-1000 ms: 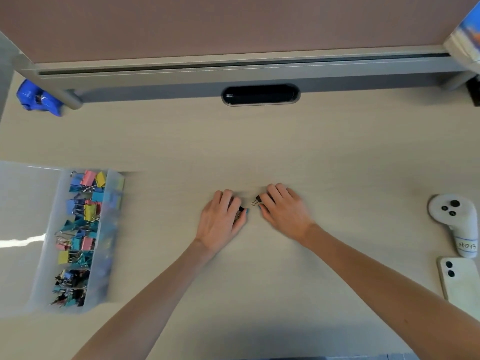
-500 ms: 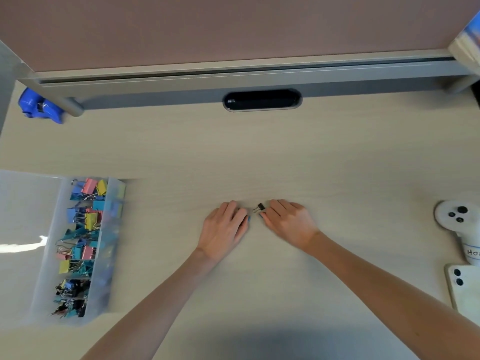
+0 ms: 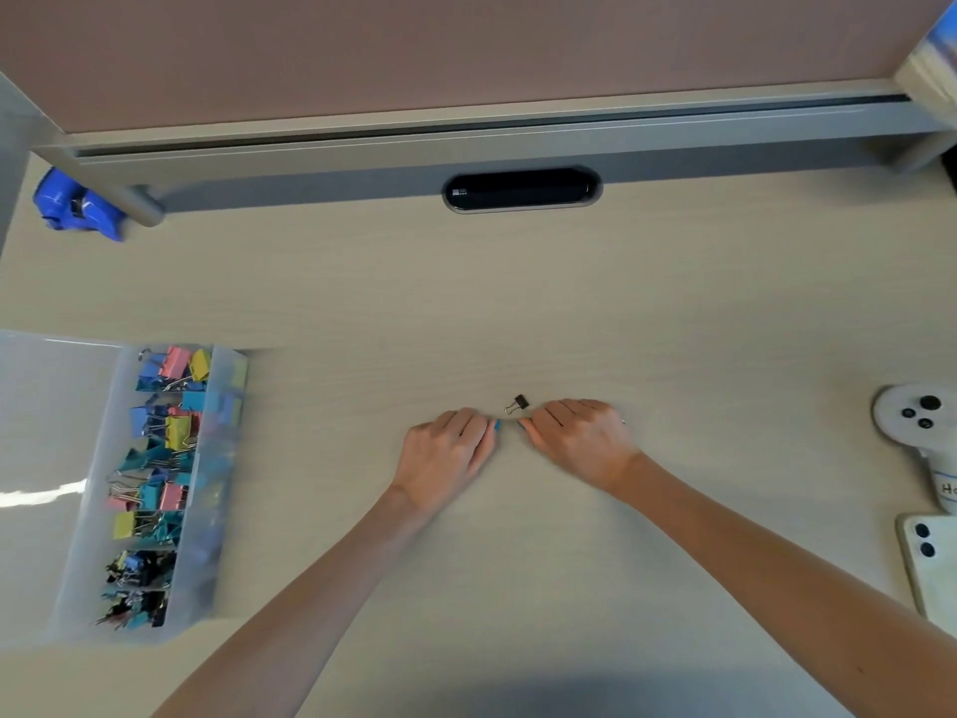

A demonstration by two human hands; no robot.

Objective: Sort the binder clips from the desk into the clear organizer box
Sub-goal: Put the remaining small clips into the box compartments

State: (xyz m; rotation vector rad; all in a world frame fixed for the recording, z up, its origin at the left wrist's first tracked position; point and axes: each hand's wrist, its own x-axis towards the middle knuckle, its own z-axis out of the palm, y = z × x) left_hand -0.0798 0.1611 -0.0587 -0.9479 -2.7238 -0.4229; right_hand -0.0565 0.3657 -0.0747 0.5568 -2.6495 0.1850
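Pale desk (image 3: 673, 313) all round, a smooth, matt wood-grain laminate, and at 9 o'clock the organizer box (image 3: 223, 458) is clear plastic, slightly frosted on its walls, its flat lid (image 3: 46, 432) glossy enough to carry a white streak of light. The binder clips (image 3: 173, 432) inside show flat painted colour with thin bright wire handles, and the small black clip (image 3: 520, 403) at centre has the same silvery wire. At 12 o'clock there's a glossy black grommet (image 3: 520, 190) under a dull grey metal rail (image 3: 466, 147) and a matt, cloth-looking panel (image 3: 414, 54), at 10 o'clock a shiny blue plastic gadget (image 3: 77, 207), at 3 o'clock a matt white plastic controller (image 3: 916, 422), and at 4 o'clock a smooth pale phone (image 3: 937, 567).
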